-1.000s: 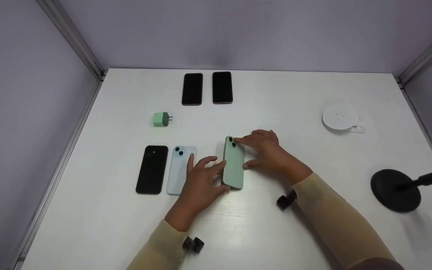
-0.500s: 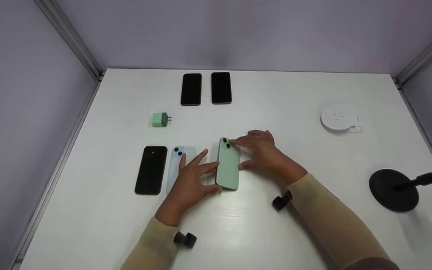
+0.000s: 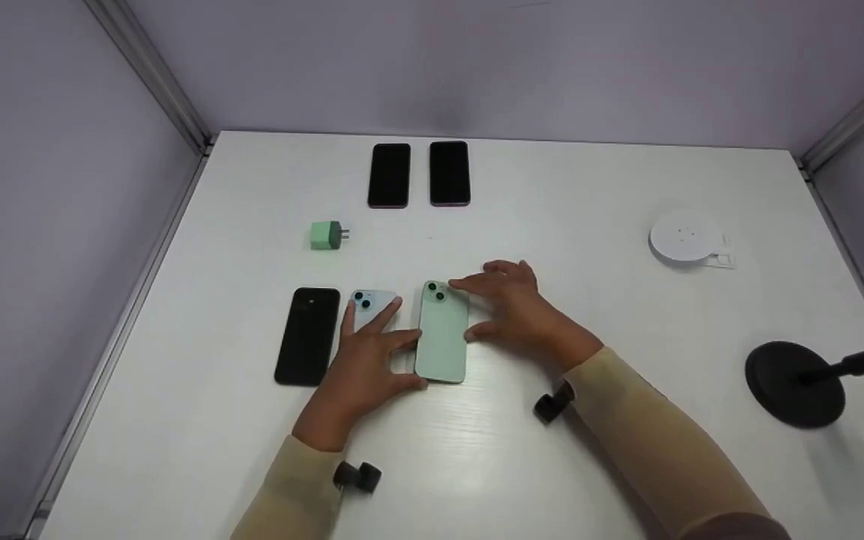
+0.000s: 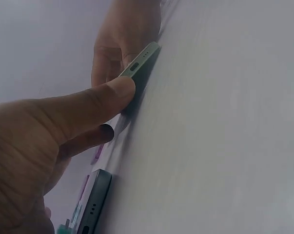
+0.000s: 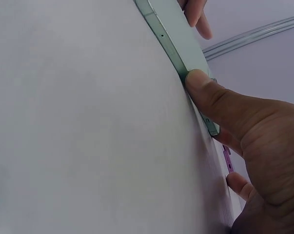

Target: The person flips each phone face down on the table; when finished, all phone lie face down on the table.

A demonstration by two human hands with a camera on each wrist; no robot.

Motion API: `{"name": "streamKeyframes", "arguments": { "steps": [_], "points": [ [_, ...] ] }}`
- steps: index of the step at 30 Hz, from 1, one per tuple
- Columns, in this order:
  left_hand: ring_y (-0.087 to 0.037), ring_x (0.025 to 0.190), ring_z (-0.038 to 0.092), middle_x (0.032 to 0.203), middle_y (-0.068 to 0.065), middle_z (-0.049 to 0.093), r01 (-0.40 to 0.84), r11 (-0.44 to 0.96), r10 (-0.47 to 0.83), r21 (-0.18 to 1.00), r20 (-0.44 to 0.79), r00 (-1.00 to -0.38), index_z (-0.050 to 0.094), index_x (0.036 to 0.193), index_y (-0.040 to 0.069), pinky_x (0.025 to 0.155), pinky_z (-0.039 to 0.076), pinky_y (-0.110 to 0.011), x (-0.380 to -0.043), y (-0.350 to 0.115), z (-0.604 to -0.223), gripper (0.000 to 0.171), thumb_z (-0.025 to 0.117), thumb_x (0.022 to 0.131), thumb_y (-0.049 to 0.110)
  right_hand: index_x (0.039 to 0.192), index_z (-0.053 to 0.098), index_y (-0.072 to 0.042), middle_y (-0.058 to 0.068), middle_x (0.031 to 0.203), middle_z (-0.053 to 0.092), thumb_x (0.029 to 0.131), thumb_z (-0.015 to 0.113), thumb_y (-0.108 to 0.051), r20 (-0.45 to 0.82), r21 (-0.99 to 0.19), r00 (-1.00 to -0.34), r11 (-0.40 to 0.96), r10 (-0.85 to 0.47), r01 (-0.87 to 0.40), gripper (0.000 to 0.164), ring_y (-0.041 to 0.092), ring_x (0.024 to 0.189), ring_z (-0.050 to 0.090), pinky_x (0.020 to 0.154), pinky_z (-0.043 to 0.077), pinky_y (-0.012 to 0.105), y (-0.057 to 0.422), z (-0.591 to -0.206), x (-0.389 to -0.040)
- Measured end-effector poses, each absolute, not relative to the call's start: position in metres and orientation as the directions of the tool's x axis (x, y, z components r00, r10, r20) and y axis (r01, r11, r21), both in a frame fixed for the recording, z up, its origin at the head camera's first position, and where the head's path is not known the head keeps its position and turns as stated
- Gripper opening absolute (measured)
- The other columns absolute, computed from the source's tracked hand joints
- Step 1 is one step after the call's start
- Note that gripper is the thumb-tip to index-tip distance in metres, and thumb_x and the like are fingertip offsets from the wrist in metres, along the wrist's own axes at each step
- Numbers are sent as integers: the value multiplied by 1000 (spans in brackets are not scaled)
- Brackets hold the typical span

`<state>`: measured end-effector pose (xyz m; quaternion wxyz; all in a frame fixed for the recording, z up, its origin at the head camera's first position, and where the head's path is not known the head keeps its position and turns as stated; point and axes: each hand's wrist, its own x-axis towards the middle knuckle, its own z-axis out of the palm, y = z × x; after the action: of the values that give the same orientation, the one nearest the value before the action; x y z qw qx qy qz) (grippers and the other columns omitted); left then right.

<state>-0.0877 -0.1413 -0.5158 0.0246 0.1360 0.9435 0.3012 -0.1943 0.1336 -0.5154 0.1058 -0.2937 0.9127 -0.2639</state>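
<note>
a pale green phone sits near the middle of the white surface, between the two hands, back side up with its pair of lenses at the far end; the left hand grips it at the near left corner with the thumb and along the left edge with a finger; the right hand grips it too, a finger at the far right corner beside the lenses and the thumb against the right edge; the left wrist view shows the phone tilted, its left side raised and the dark underside in sight; the other fingers of the left hand spread over a light blue phone, also back up and partly covered, and whether they touch it i cannot tell; just left of that lies a black phone, back up; farther off, a green charger points its prongs to the right; beyond it two dark phones lie side by side near the back edge; on the right are a white disc and a black round stand base; beige sleeves cover both forearms.
</note>
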Motion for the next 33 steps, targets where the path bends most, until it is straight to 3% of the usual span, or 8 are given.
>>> {"name": "streamKeyframes", "arguments": {
  "steps": [6,16,23,33],
  "points": [
    [-24,162,42,160,-8,61,283,799,304,531,50,-951,79,135,16,137,-3,-61,-87,-147,-509,67,101,76,38,158,61,-27,-2,157,65,83,96,-35,-25,-574,-796,661,-605,-483,83,39,158,36,132,1,73,129,-513,-192],
    [-27,160,45,168,-8,52,259,837,291,482,8,-957,79,132,19,139,-4,-58,-83,-151,-505,66,102,74,39,159,60,-31,-6,156,65,83,96,-40,-34,-578,-791,658,-611,-483,84,35,159,36,134,-1,69,121,-513,-191],
    [-23,160,45,166,-7,55,300,866,318,401,21,-948,81,129,20,138,-4,-61,-83,-151,-505,64,102,73,44,159,59,-35,-8,157,64,84,95,-44,-59,-559,-794,679,-605,-476,84,33,161,32,135,-3,67,118,-514,-190],
    [-22,158,47,164,-7,58,327,876,339,354,28,-940,82,128,20,137,-2,-63,-83,-152,-506,67,102,71,47,160,57,-31,-6,158,64,84,94,-44,-54,-555,-789,675,-612,-486,86,35,160,34,134,-1,69,119,-516,-189]
  ]
}}
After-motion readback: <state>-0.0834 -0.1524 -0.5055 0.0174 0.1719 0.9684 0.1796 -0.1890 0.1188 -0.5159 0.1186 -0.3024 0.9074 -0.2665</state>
